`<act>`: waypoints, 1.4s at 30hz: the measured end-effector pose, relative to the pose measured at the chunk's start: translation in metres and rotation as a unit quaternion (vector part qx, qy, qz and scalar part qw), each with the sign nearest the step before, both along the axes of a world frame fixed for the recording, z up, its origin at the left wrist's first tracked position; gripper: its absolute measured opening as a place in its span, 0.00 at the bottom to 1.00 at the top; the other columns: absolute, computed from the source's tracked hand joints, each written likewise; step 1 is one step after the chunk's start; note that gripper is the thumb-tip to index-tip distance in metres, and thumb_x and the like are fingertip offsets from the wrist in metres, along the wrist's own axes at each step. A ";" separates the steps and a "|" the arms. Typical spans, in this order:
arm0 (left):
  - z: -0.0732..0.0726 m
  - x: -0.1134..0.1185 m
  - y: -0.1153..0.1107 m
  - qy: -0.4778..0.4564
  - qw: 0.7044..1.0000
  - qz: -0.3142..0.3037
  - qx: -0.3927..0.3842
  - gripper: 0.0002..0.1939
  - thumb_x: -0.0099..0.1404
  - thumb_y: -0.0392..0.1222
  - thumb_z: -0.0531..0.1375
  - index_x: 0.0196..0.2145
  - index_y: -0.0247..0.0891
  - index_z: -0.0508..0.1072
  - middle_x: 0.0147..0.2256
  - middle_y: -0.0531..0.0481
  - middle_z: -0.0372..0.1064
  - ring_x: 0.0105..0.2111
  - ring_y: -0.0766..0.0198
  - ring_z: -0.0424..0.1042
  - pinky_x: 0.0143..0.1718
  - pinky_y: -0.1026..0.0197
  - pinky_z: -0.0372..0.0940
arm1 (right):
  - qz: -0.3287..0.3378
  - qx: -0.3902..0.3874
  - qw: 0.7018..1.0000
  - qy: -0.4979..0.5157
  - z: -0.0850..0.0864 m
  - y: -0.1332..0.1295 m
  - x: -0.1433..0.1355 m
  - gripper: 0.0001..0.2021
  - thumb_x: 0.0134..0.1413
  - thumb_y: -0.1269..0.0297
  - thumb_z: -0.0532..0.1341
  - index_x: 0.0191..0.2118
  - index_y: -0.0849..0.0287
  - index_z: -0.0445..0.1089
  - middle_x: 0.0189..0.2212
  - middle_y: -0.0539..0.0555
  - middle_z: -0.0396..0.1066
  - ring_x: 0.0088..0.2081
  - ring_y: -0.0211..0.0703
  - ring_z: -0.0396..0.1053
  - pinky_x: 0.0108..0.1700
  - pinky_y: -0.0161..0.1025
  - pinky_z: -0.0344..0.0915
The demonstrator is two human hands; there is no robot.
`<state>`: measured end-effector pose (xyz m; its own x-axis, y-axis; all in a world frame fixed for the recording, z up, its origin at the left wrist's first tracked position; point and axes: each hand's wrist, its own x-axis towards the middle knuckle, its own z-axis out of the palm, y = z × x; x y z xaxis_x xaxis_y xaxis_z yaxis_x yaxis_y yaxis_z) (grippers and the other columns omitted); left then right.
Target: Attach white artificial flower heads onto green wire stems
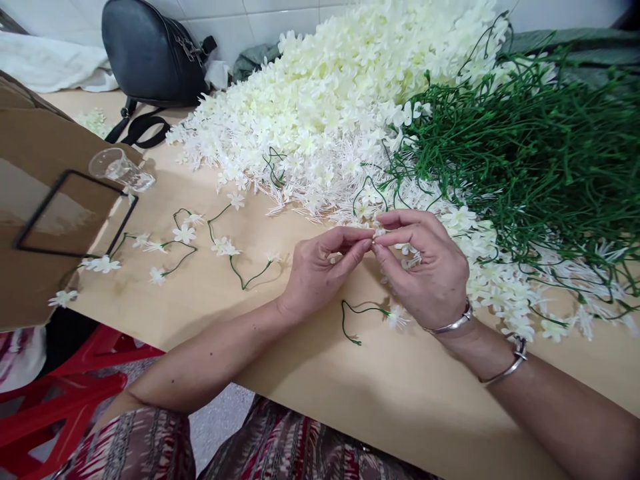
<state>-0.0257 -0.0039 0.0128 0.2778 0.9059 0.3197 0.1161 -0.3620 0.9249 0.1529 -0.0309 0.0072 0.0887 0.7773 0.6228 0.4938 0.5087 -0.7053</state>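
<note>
Craft workspace: flower heap (350,73), stems (540,147), tiled wall (280,19)

The scene is being viewed from one camera that is being worn on the person's head, above the near side of the table (320,373). The lens is being aimed forward and down: patterned clothing (285,447) is being taken in at the bottom, and a tiled wall (280,17) at the top. The left hand (320,267) and right hand (430,267) are being framed from close above, around the middle. The table's near edge is being shown slanting down toward the right.
</note>
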 end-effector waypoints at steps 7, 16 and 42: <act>-0.001 0.000 0.002 0.051 0.990 0.021 0.131 0.05 0.75 0.37 0.68 0.46 0.39 0.85 0.39 0.49 0.88 0.35 0.66 0.87 0.41 0.67 0.80 | 0.061 -0.111 0.981 0.149 -0.003 0.007 0.004 0.05 0.62 0.68 0.72 0.36 0.50 0.79 0.40 0.54 0.84 0.46 0.52 0.83 0.52 0.55 0.80; 0.000 -0.003 0.006 0.098 0.959 0.000 0.266 0.08 0.78 0.34 0.65 0.50 0.39 0.83 0.44 0.49 0.88 0.42 0.67 0.88 0.46 0.68 0.80 | 0.103 -0.175 0.965 0.166 -0.001 0.012 0.017 0.07 0.63 0.66 0.73 0.42 0.43 0.81 0.37 0.51 0.81 0.43 0.54 0.80 0.50 0.56 0.80; 0.012 -0.007 0.005 -0.009 1.000 -0.015 -0.011 0.13 0.72 0.54 0.72 0.40 0.41 0.84 0.36 0.48 0.85 0.33 0.65 0.80 0.38 0.61 0.76 | 0.102 -0.042 0.991 0.073 -0.003 0.009 0.013 0.04 0.68 0.66 0.71 0.43 0.47 0.81 0.38 0.53 0.84 0.41 0.51 0.83 0.43 0.51 0.82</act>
